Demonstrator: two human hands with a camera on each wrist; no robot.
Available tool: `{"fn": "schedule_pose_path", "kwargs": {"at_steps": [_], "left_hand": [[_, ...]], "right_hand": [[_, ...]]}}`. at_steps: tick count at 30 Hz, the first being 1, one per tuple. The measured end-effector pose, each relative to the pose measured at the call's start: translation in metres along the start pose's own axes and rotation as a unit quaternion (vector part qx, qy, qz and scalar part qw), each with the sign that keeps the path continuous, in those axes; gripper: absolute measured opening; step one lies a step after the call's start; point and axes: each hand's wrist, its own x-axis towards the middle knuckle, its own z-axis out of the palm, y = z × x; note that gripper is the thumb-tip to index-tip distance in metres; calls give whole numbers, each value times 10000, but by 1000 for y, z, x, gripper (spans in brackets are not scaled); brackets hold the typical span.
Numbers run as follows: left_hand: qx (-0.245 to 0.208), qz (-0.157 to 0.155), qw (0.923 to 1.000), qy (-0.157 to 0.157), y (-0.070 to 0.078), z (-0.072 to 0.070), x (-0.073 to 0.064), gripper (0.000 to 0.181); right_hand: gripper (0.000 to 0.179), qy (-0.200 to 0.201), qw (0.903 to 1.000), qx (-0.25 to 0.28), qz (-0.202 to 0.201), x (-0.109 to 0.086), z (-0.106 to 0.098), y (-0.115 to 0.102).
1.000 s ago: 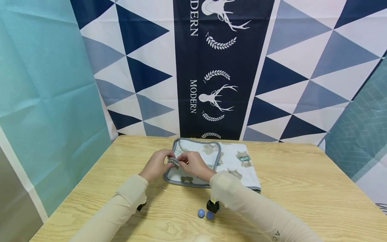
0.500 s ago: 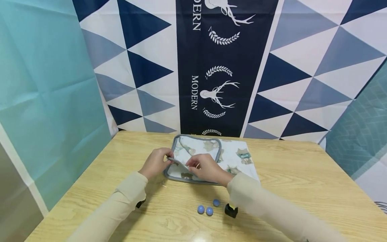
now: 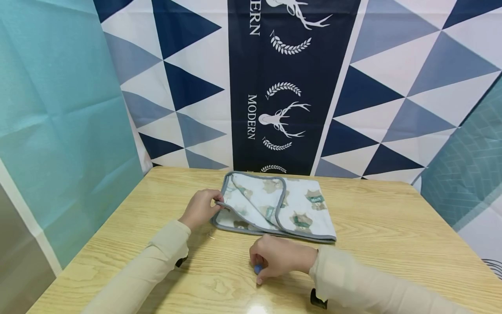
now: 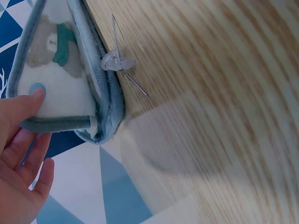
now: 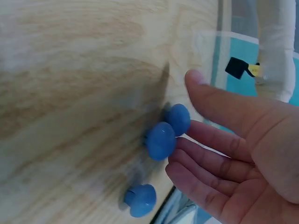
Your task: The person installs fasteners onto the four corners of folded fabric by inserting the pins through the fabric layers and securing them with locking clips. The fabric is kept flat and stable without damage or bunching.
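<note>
My left hand [image 3: 201, 208] pinches the grey-trimmed corner of a folded white blanket [image 3: 303, 205] printed with bears. In the left wrist view a blue round cap [image 4: 38, 87] shows on the cloth under the thumb. Three blue mushroom-shaped caps stand on the table in the right wrist view: a middle cap [image 5: 161, 141], one behind it [image 5: 178, 119] and a lower cap [image 5: 140, 200]. My right hand [image 3: 276, 256] reaches around them, thumb apart from the fingers, fingertips right at the middle two.
On the wooden table [image 3: 392, 244], beside the blanket's edge, lies a clear plastic piece with a thin metal pin [image 4: 117, 60]. A patterned cloth [image 3: 188, 87] hangs behind the table, and a teal cloth [image 3: 70, 131] hangs at the left.
My right hand has let go of the blanket's edge and moved toward me, down to the blue caps. The left hand still holds the corner, and the blanket's flap now lies lower.
</note>
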Motion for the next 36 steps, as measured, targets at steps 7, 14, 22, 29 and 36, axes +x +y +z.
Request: {"fn": "schedule_pose_path", "kwargs": {"at_steps": [7,14,22,29,36], "left_hand": [[42,-19,10000,44,4,0,-1,12],[25,14,10000,58,8,1,-3,11],[7,-59,10000,-33,13,0,-1,10],[-146,-80,9998,-134,11,2,-2,10],[-235,259,9993,-106,8,2,0,17]], "right_hand": [[9,78,9999,-65,74,0,7,1],[8,668,9972,41,-325,6,1,13],[15,1555,9798,1212,349,17,-17,30],[19,1845,9499,2409,754,30,-23,46],[20,2076,9263,2920,1164,51,-27,50]]}}
